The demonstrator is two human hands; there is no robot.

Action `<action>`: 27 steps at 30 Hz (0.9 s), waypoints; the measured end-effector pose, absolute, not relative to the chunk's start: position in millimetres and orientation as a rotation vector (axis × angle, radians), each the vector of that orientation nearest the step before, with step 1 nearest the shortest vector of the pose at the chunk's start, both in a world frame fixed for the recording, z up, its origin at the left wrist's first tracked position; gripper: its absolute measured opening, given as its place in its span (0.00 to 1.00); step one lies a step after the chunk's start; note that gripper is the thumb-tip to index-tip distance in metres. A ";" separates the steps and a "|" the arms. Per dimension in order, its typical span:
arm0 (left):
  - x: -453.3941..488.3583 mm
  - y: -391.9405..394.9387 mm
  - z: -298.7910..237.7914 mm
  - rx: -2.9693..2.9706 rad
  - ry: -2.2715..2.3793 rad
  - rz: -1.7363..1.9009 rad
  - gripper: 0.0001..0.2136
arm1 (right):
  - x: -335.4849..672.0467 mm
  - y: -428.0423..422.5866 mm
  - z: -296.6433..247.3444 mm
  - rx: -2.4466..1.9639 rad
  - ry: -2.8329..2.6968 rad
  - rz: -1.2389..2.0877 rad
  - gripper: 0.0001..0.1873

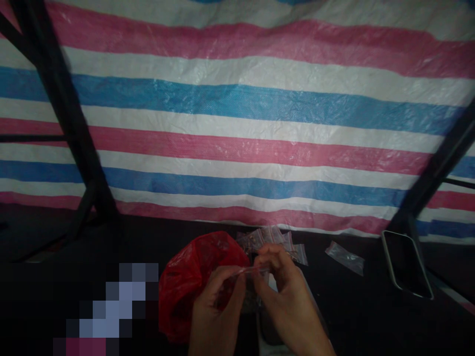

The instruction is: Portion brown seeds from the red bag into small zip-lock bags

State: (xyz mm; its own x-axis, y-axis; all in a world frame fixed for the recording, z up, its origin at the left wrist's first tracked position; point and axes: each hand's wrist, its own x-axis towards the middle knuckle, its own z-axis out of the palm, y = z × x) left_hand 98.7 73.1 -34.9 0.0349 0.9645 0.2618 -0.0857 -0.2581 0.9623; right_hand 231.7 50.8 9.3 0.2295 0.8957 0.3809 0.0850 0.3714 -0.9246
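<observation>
Pinching a clear plastic bag (pixel 254 270), probably, given dim light, low in view toward six o'clock. Clamped on it with thumb and fingers of both left hand (pixel 218 306) and right hand (pixel 287 296). Taking that bag as dial centre: next to red bag (pixel 185 277) at nine, near pile of filled zip bags (pixel 274 237) at one, apart from loose bag (pixel 345 258) at three, well apart from phone (pixel 407 264), same direction, farther out. Facing striped sheet (pixel 252 143) at twelve.
</observation>
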 end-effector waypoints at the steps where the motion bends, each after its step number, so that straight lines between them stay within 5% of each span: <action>1: 98.4 73.8 -34.3 1.353 0.966 1.398 0.11 | 231.5 51.1 8.7 -1.045 -1.217 0.731 0.11; 6: 97.8 78.7 -34.1 1.311 0.905 1.390 0.11 | 231.1 51.3 4.6 -1.017 -1.233 0.801 0.17; 13: 93.2 81.7 -36.8 1.339 0.883 1.378 0.11 | 228.3 50.5 12.4 -1.032 -1.241 0.793 0.10; 18: 89.0 75.5 -35.9 1.575 1.104 1.334 0.21 | 274.2 51.3 27.7 -1.207 -1.017 0.453 0.14; 23: 82.0 75.5 -42.7 1.886 1.222 1.278 0.18 | 358.2 54.2 15.9 -1.655 -0.670 -0.090 0.19; 27: 78.0 80.4 -46.8 1.897 1.237 1.282 0.18 | 387.5 66.4 -9.5 -1.825 -0.754 -0.046 0.13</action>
State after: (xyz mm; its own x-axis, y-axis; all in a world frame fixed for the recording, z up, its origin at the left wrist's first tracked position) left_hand 78.0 80.4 -46.8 0.1291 0.8968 0.4233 0.3909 -0.4383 0.8094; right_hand 387.5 66.4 -9.5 0.7961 0.4703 0.3808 0.5129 -0.1905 -0.8370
